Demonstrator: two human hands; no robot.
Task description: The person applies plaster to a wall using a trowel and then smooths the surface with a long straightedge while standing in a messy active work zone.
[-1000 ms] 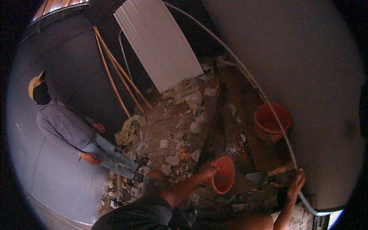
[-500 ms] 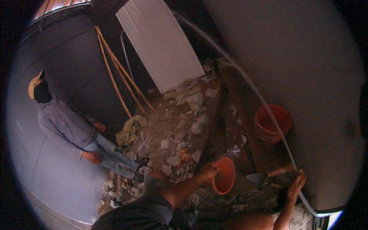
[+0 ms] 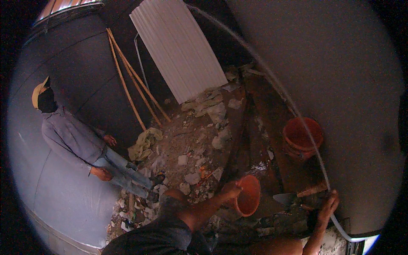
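Observation:
My left hand [image 3: 231, 191] grips the rim of an orange bucket [image 3: 247, 196], which is tilted on its side with its mouth to the right. At the lower right, my right hand [image 3: 328, 203] is closed around a pale hose [image 3: 341, 228]. From that hand a whitish, fuzzy-edged stream [image 3: 307, 127], looking like water, arcs up toward the far end. Between my hands lies a trowel [image 3: 284, 198] with a grey blade. Beyond it stands a second orange bucket [image 3: 302, 138], crossed by the stream.
To the left, another person [image 3: 76, 136] in a cap and grey top stands on rubble [image 3: 192, 178]. Wooden poles [image 3: 129, 74] lean on the wall, beside a white corrugated sheet [image 3: 178, 51]. A crumpled cloth [image 3: 145, 144] lies near them. Dark wet boards [image 3: 263, 127] run along the right.
The whitish stream has shifted slightly, its upper end a little higher and farther left. Both hands and the tilted bucket are almost where they were. The other person has stayed put.

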